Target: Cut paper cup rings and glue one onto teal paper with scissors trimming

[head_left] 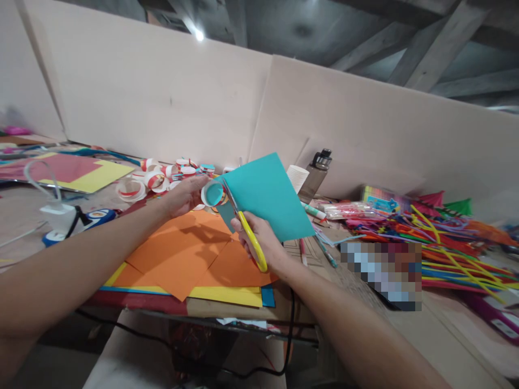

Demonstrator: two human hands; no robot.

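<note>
"What have you got in the left hand (188, 195)?"

"I have its fingers grasping a small paper cup (213, 193), its open end towards me and teal showing inside. It's up above the desk (24, 216), left of the teal sheet (265, 197)."

"And the right hand (259, 232)?"

"My fingers there are wrapped around the yellow handle of the scissors (253, 243). The blades point up and away, at the sheet's left corner, close beside the cup. I can't tell whether they're cutting in."

"Is the sheet flat?"

"No, I see it raised and tilted over the desk. I can't tell which fingers bear it."

"What's underneath?"

"Orange sheets (174, 254), overlapping on yellow paper (227, 293) at the desk's near edge."

"And farther back?"

"Towards the far edge I see cut cup pieces (156, 182) beyond my left hand. Right of them, a stack of white cups (297, 178) stands beside a bottle (316, 178). Colourful pipe cleaners (450, 248) are heaped towards the right edge."
</note>
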